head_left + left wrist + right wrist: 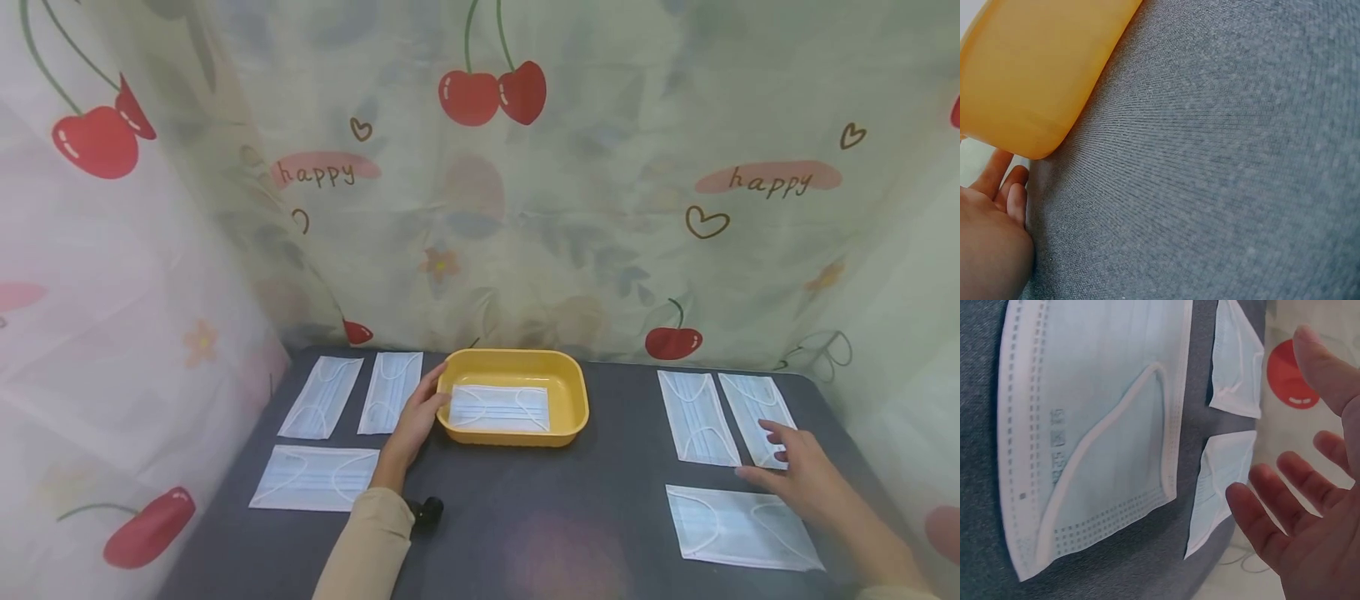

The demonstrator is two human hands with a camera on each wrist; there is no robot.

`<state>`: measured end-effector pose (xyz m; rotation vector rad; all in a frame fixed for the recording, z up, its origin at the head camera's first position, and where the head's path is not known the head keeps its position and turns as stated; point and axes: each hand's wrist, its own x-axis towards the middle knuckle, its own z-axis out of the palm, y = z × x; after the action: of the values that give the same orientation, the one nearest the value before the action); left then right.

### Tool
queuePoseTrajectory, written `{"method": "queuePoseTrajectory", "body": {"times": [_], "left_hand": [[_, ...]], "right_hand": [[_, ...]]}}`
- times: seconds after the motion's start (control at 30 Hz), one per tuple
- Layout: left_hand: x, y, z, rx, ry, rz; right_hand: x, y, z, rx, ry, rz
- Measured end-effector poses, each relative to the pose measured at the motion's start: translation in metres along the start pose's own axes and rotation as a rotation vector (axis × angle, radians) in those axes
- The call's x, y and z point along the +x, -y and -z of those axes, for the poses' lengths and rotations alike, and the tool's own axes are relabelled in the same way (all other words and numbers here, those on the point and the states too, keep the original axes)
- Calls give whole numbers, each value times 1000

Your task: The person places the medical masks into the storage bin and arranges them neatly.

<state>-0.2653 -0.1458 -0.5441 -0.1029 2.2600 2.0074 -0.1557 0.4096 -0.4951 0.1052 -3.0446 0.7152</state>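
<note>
A yellow plastic tray stands at the back middle of the table, with one light-blue face mask lying crosswise in it. My left hand holds the tray at its left end, thumb over the rim and fingers along the outside; the left wrist view shows these fingers by the tray's wall. Over on the right, my right hand hovers, thumb and fingers spread with nothing between them. It is nearest to an upright-lying mask, partly hiding it. Another mask lies left of that one, and a crosswise mask lies in front.
On the left lie two lengthwise masks and a crosswise mask, partly behind my left forearm. A small black object shows beside the left wrist. A printed curtain encloses the dark table at the back and sides.
</note>
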Motion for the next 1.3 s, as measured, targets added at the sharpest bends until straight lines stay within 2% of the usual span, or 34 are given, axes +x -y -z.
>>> {"method": "queuePoseTrajectory", "body": {"times": [0.27,0.37,0.57,0.77,0.97,1.3], "left_hand": [[1,1,-1,-10,9,-7],[-1,-4,0,-12,26,6],[2,0,0,-6,22,4],[1,-2,0,5,10,-12],[1,-1,1,4,3,11],[0,-1,1,8,8,14]], "right_hand": [[-9,-10,-2,58,47,-39],[-11,-13,-4,99,64,-69],[-11,-20,-5,56,92,-76],[-13,-21,-8,98,135,-74],[-15,-26,-11,25,103,-106],[-21,-33,-13,-26,151,-167]]}}
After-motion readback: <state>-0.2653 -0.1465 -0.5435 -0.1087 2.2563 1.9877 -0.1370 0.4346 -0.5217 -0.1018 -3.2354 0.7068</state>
